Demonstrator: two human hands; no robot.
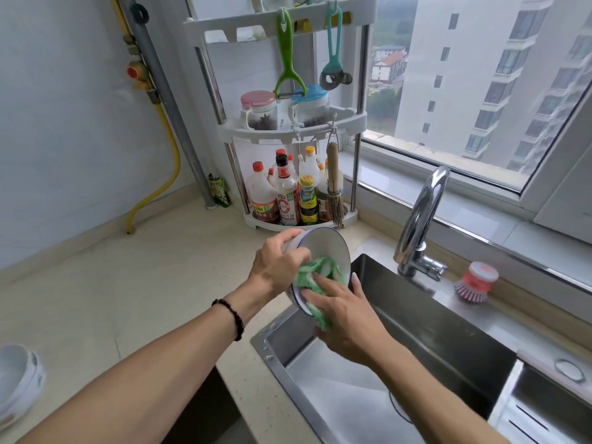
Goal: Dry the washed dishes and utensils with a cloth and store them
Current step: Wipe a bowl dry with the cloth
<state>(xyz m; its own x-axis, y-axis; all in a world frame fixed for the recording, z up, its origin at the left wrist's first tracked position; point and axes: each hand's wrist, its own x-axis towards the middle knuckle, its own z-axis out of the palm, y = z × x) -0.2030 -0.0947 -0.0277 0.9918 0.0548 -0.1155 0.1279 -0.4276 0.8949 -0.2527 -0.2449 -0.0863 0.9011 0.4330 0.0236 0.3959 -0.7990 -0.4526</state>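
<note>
Bowl point(323, 251), white with a blue rim, is held in the air over the near-left corner of the sink point(448, 341), tipped on edge. Its open face turns toward the person and to the right; its back faces the rack point(288, 129).

Cloth point(315, 277), green and white, lies bunched inside the bowl, low in the hollow and spilling over the near rim.

Left hand point(277, 264) grips the bowl's left rim, fingers curled over the edge, thumb behind.

Right hand point(346, 312) presses the cloth into the bowl, fingers fairly straight and spread, thumb outside the right rim. It is the hand nearer the open face.

Judgement: the wipe inside is under way; the back of the bowl would need a turn by the left hand.

Other bowls point(19, 382) sit on the counter well left of the sink.
</note>
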